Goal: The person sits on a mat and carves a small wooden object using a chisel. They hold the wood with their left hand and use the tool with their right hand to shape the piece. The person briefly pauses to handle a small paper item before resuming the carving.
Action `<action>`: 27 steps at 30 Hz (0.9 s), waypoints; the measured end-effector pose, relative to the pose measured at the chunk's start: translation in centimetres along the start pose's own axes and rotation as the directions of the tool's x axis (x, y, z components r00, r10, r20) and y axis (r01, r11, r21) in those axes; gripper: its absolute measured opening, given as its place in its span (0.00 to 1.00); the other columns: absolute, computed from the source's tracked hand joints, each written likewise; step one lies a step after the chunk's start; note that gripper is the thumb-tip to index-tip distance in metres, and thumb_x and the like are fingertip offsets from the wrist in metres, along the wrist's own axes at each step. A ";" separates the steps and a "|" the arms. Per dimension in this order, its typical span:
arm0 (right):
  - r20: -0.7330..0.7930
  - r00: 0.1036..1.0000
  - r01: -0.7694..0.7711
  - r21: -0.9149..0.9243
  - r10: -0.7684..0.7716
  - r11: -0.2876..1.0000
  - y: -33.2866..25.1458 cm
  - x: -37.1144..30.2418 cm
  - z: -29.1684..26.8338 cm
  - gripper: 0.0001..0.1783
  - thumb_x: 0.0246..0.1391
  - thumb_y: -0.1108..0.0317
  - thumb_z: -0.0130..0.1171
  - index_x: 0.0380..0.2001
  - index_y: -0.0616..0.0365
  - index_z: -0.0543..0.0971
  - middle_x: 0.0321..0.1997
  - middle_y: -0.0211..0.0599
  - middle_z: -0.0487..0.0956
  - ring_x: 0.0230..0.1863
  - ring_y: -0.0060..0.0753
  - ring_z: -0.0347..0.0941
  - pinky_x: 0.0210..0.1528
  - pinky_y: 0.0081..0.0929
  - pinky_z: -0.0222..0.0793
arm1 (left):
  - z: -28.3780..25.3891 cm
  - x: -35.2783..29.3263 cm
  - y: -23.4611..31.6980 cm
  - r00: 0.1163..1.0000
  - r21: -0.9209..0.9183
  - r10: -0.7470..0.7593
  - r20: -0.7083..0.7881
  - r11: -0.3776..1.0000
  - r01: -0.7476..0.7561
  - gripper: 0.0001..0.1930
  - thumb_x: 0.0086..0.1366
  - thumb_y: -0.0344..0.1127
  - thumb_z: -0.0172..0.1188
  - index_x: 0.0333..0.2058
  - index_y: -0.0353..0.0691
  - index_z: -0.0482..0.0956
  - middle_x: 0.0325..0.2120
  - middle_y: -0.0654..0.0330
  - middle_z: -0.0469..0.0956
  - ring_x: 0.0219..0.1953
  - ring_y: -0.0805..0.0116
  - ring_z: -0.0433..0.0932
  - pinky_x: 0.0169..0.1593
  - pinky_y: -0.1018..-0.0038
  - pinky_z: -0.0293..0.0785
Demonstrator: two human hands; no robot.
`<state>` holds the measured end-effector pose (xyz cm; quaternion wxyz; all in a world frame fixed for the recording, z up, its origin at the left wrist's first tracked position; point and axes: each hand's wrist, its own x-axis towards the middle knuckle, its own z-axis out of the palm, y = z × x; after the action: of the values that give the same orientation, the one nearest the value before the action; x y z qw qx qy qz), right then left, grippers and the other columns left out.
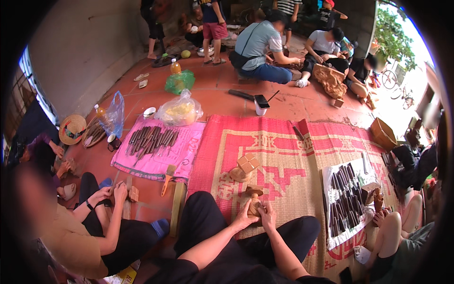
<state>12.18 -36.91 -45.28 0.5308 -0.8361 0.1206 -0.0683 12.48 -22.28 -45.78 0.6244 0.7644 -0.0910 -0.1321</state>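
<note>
Between my knees, a carved brown wooden piece (pixel 254 198) stands on the patterned mat, with a wide flat top and a narrower neck. My left hand (pixel 244 217) is wrapped round its lower left side. From the right, my right hand (pixel 267 215) closes on the same piece, fingers bent against it. Whether a small tool is also in the right fingers cannot be made out. Just beyond the piece lies a wooden block (pixel 249 162) with a grooved square face, next to a rounded wooden part (pixel 240 174).
A pink cloth (pixel 187 161) bears several carving chisels (pixel 152 140); a white sheet (pixel 336 242) at right bears more. A brush (pixel 168 180) and a wooden beam (pixel 178 208) lie left of my knee. People sit close on both sides. A white cup (pixel 261 110) stands ahead.
</note>
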 end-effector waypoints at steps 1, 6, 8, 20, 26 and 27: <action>0.011 0.999 0.038 -0.005 -0.038 0.999 0.3 -0.3 -0.2 0.15 0.49 0.65 0.62 0.40 0.55 0.75 0.34 0.45 0.80 0.38 0.45 0.77 0.39 0.37 0.70 | 0.1 0.2 -0.1 1.000 0.012 0.008 0.003 1.000 -0.008 0.53 0.46 0.41 0.70 0.65 0.39 0.44 0.62 0.43 0.54 0.64 0.52 0.54 0.65 0.64 0.52; -0.112 0.994 0.018 0.026 -0.015 1.000 1.9 3.8 0.7 0.11 0.50 0.67 0.58 0.37 0.58 0.76 0.30 0.41 0.79 0.33 0.35 0.75 0.37 0.31 0.69 | 0.5 0.5 1.0 0.999 -0.053 -0.006 0.036 0.999 0.008 0.53 0.45 0.42 0.72 0.65 0.39 0.46 0.61 0.43 0.55 0.64 0.53 0.54 0.64 0.64 0.53; -0.018 0.999 -0.048 0.033 0.048 0.998 1.1 3.4 0.6 0.11 0.50 0.68 0.58 0.37 0.58 0.76 0.31 0.40 0.79 0.32 0.33 0.75 0.37 0.30 0.69 | 0.2 0.5 0.3 0.999 -0.084 -0.015 0.028 0.996 0.017 0.53 0.46 0.41 0.72 0.65 0.39 0.46 0.61 0.44 0.55 0.64 0.53 0.54 0.64 0.64 0.52; 0.046 0.997 -0.065 0.133 0.059 0.989 1.9 2.9 0.3 0.11 0.51 0.67 0.57 0.38 0.56 0.74 0.25 0.31 0.73 0.18 0.22 0.65 0.18 0.24 0.62 | 0.2 0.0 0.5 0.997 -0.127 -0.034 0.069 0.991 0.043 0.50 0.49 0.34 0.69 0.65 0.39 0.43 0.62 0.49 0.54 0.64 0.61 0.54 0.64 0.68 0.52; 0.066 0.997 -0.049 0.065 0.045 0.997 2.8 2.4 0.1 0.12 0.51 0.67 0.58 0.39 0.56 0.74 0.28 0.32 0.74 0.21 0.20 0.67 0.17 0.21 0.62 | 0.1 0.6 0.5 0.994 -0.179 -0.036 0.101 0.982 0.054 0.51 0.49 0.34 0.69 0.65 0.39 0.43 0.62 0.49 0.51 0.64 0.62 0.53 0.64 0.68 0.53; 0.115 0.973 -0.210 0.059 0.202 0.976 1.5 3.0 0.1 0.12 0.51 0.67 0.58 0.40 0.56 0.74 0.30 0.32 0.75 0.21 0.20 0.68 0.17 0.21 0.62 | -0.2 0.5 0.5 0.992 -0.213 -0.050 0.116 0.974 0.074 0.51 0.49 0.34 0.69 0.65 0.39 0.43 0.62 0.49 0.51 0.64 0.62 0.53 0.64 0.68 0.53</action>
<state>14.93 -38.31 -46.74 0.5700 -0.8023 0.1752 0.0283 12.99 -22.35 -45.25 0.6936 0.6859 -0.0861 -0.2027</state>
